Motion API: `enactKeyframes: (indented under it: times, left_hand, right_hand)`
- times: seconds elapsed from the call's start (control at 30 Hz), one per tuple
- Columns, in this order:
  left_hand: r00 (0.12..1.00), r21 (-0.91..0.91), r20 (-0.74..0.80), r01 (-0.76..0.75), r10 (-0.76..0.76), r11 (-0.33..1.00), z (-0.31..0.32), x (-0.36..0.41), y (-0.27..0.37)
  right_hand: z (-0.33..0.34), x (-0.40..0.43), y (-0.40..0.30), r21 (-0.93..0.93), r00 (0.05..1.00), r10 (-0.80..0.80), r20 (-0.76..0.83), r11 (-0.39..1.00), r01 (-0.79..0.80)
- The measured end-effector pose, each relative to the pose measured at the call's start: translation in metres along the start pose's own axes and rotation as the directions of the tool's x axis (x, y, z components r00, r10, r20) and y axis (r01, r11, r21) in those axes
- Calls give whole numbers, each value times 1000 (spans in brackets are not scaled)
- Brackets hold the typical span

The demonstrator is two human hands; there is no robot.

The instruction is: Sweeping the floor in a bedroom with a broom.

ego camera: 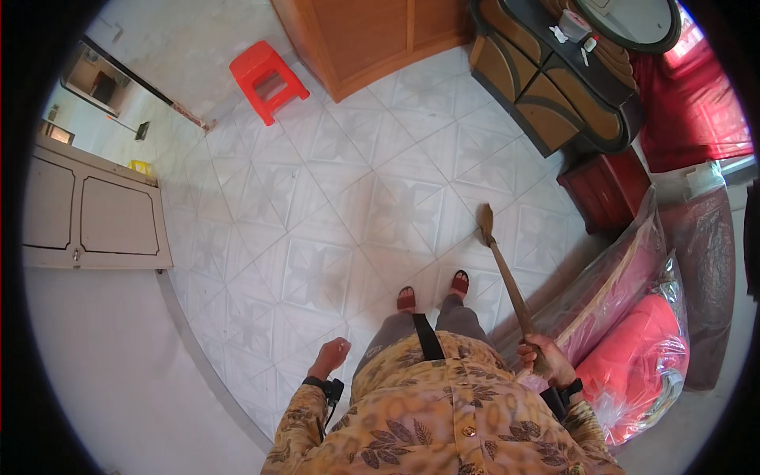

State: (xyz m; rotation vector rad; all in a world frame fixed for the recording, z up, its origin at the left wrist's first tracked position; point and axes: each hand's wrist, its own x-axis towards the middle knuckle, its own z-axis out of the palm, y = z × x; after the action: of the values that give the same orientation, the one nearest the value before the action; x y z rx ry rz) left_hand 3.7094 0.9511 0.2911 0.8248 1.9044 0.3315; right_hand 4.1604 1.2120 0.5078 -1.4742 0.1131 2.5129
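Note:
My right hand (549, 359) grips the upper end of a straw broom (509, 276). The broom slants away from me, its brown bristle head (487, 224) out over the tiled floor (332, 270), a little ahead and right of my feet; whether it touches the tiles is hard to tell. My left hand (333, 356) hangs beside my left thigh, fingers curled in, with nothing seen in it. Each wrist wears a black strapped device. Below me, my feet stand on the tiles in dark red sandals (407, 298).
Plastic-wrapped panels (617, 285) and a bagged pink bundle (638, 338) crowd my right side. Beyond them are a red cabinet (605, 190) and a dresser (534, 89) with a mirror. A red plastic stool (267, 77) stands near a wooden wardrobe (368, 41). An open door (95, 208) is at left.

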Motion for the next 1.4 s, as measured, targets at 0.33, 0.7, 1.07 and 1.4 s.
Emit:
enactKeyframes:
  times: [0.33, 0.7, 1.07, 1.4]
  left_hand:
    - [999, 27, 30, 35, -36, 999, -12, -17, -19]
    - [993, -39, -110, -49, 45, 998, -24, -15, 0]
    - [996, 26, 29, 84, -85, 996, 14, -25, -37]
    - [998, -55, -40, 45, -47, 998, -6, 21, -11]
  right_hand:
    - [42, 23, 10, -236, 945, 323, 55, 923, -302]
    - [92, 49, 5, -154, 920, 259, 295, 963, -222]
    - [14, 35, -6, 20, 985, 169, 44, 985, -170]
    - [4, 72, -17, 440, 963, 115, 242, 872, -215]
